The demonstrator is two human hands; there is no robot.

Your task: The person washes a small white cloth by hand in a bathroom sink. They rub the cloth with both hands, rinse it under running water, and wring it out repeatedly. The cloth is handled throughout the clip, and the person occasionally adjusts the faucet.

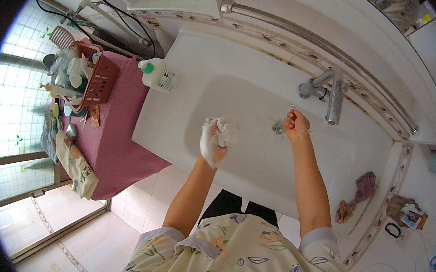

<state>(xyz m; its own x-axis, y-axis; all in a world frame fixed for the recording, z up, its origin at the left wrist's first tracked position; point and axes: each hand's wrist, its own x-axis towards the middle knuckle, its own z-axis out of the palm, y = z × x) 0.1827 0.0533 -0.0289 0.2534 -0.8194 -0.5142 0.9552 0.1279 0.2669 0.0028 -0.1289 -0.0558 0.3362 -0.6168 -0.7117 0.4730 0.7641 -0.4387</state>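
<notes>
My left hand (214,145) is covered in white foam over the left part of the white sink basin (243,87). Its fingers are closed around a soapy white cloth (226,132). To the right, my right hand (297,125) is curled into a loose fist, and nothing shows in it. A thin stream of water (317,128) reaches its wrist from the spout of the chrome faucet (334,100). The metal drain (278,127) lies in the basin between my hands. Beyond my left hand, a white pump bottle with a green collar (159,76) stands on the sink's left edge.
Left of the sink, a pink cloth-covered table (117,141) holds a red plastic basket (104,80) full of toiletries. A chrome rail (322,51) runs along the wall behind the faucet. Small crumpled cloths (365,186) lie at the sink's right side.
</notes>
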